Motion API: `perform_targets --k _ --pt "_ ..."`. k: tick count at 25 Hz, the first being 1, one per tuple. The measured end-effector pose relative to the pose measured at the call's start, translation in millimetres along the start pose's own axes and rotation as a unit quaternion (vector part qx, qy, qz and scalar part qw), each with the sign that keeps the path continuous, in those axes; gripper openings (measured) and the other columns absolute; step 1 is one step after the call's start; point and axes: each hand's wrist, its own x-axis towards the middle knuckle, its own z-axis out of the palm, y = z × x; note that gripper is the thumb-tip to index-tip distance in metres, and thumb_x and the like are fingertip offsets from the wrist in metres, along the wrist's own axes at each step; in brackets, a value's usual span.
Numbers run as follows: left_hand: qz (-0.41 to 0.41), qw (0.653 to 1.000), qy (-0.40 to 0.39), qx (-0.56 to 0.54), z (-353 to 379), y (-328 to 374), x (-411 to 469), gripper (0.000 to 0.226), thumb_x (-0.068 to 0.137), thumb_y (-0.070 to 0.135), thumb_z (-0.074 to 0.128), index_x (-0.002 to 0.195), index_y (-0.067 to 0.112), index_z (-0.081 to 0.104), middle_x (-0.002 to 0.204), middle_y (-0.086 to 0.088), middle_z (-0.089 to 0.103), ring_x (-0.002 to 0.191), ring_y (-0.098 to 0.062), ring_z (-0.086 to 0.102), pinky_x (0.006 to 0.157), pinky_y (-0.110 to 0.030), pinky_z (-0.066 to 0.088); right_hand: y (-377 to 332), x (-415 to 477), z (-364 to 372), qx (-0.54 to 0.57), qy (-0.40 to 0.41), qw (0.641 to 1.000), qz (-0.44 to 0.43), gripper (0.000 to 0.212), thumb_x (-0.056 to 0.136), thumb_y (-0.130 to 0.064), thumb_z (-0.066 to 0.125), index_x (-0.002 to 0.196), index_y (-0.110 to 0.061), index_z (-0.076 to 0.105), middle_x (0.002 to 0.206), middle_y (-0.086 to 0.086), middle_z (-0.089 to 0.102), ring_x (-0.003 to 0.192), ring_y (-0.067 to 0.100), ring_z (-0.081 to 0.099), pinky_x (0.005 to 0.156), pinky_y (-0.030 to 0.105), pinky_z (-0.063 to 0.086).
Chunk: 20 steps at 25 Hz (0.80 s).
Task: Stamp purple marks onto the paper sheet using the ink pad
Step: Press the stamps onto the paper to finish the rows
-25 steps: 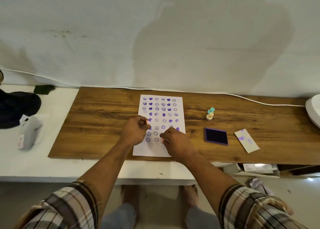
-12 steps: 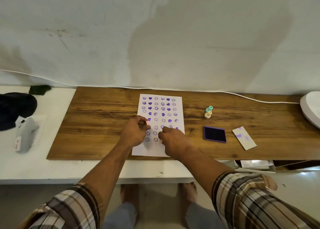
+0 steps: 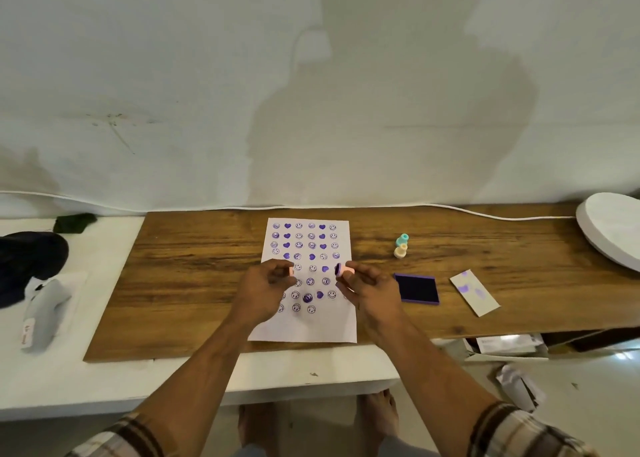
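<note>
Both hands are now lifting clear of the page, where half a second ago they were pressing low on it. Left hand [image 3: 263,290] is hovering above the paper sheet [image 3: 306,325] with thumb and forefinger pinching a small pink stamp [image 3: 291,271], its other fingers curling in. Right hand [image 3: 372,292] is gripping a second pink stamp [image 3: 343,269] between thumb and fingertips, its purple-inked face turning toward nine o'clock, its remaining fingers lying loosely spread. That sheet is lying flat on the wooden board [image 3: 194,276], filling with rows of purple smiley faces and hearts, with its bottom strip staying blank. At three o'clock from the right hand, the purple ink pad [image 3: 417,289] is sitting open on the board, just beside the sheet. Farther toward three o'clock a white card [image 3: 475,293] with purple smudges is lying at an angle. At one o'clock from the pad, two spare stamps, teal [image 3: 402,238] and cream [image 3: 400,251], are standing touching each other. A white cable [image 3: 485,215] is running along the board's far edge toward a white round object [image 3: 613,230] at the right border.
</note>
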Motion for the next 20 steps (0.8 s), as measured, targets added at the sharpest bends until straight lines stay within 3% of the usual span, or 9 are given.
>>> perform_targets --k 4,8,11,15,20 --pt "0.013 0.998 -0.036 -0.057 30 47 -13 0.027 0.083 0.013 0.085 0.109 0.018 0.082 0.092 0.008 0.083 0.084 -0.004 0.077 0.072 -0.016 0.056 -30 -7 2 -0.057 -0.015 0.996 -0.064 0.02 0.088 0.005 0.077 0.104 -0.009 0.076 0.099 0.008 0.083 0.096 0.024 0.08 0.083 0.036 0.066" --pt "0.031 0.996 -0.068 -0.051 49 81 -21 0.03 0.086 0.028 0.083 0.116 0.024 0.081 0.103 0.01 0.082 0.095 -0.006 0.075 0.085 -0.025 0.058 -52 -15 -10 -0.123 -0.021 0.985 -0.119 0.024 0.088 0.0 0.08 0.108 -0.014 0.078 0.103 0.0 0.083 0.099 0.015 0.078 0.083 0.031 0.064" --pt "0.033 0.993 -0.088 -0.067 56 92 -25 0.027 0.085 0.034 0.084 0.111 0.029 0.082 0.096 0.009 0.083 0.085 -0.003 0.074 0.073 -0.022 0.055 -61 -20 -19 -0.147 -0.027 0.98 -0.135 0.022 0.089 -0.002 0.08 0.104 -0.018 0.078 0.101 -0.001 0.083 0.096 0.012 0.078 0.083 0.033 0.063" --pt "0.033 0.991 -0.113 -0.059 67 97 -36 0.025 0.087 0.032 0.083 0.112 0.029 0.082 0.096 0.001 0.083 0.086 -0.019 0.072 0.084 -0.038 0.058 -68 -25 -33 -0.186 -0.026 0.971 -0.147 0.021 0.09 -0.003 0.079 0.108 -0.014 0.079 0.105 0.001 0.082 0.1 0.013 0.077 0.094 0.037 0.062" --pt "0.035 0.99 -0.123 -0.053 78 102 -41 0.018 0.089 0.022 0.081 0.107 0.026 0.082 0.093 0.008 0.083 0.094 -0.011 0.078 0.074 -0.014 0.057 -72 -25 -46 -0.256 -0.041 0.952 -0.161 0.021 0.093 -0.002 0.076 0.111 -0.011 0.079 0.106 0.004 0.081 0.101 0.016 0.076 0.096 0.04 0.061"
